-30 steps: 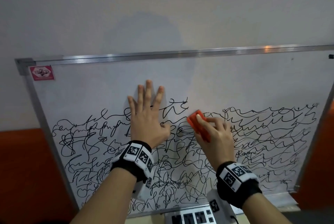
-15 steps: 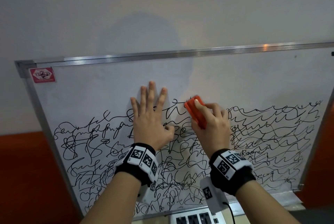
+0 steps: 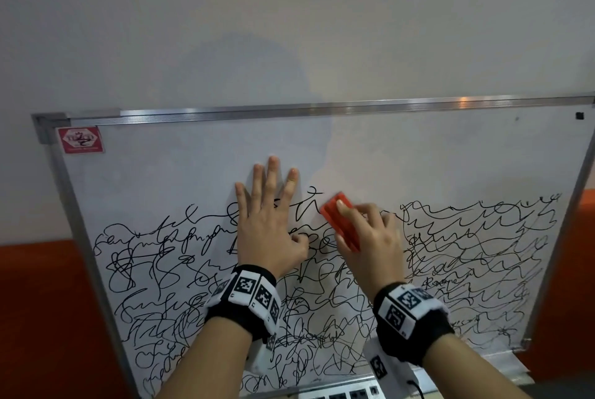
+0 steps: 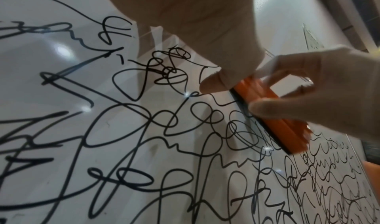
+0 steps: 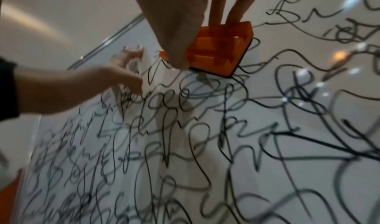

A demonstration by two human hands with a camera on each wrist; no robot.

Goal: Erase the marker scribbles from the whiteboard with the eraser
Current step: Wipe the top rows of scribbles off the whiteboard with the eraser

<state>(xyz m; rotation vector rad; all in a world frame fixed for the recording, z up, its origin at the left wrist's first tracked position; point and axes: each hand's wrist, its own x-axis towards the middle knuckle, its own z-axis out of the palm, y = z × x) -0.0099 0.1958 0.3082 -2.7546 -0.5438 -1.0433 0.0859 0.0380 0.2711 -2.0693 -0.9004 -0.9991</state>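
A framed whiteboard (image 3: 193, 173) leans against the wall, its lower two thirds covered in black marker scribbles (image 3: 467, 253). My right hand (image 3: 363, 237) grips an orange eraser (image 3: 341, 221) and presses its dark felt side flat on the board at the scribbles' upper edge. The eraser (image 4: 267, 107) shows between thumb and fingers in the left wrist view, and from its end (image 5: 224, 52) in the right wrist view. Just left of it my left hand (image 3: 267, 215) lies flat on the board with fingers straight and spread.
The board's metal frame (image 3: 289, 110) runs along the top, with a red sticker (image 3: 80, 140) in the top left corner. A white power strip (image 3: 338, 394) lies below the board. Orange panels (image 3: 38, 318) flank the board low on both sides.
The head view shifted slightly. My right hand slid the eraser up from among the scribbles toward the left, then slightly back down. The left hand stayed flat on the board.
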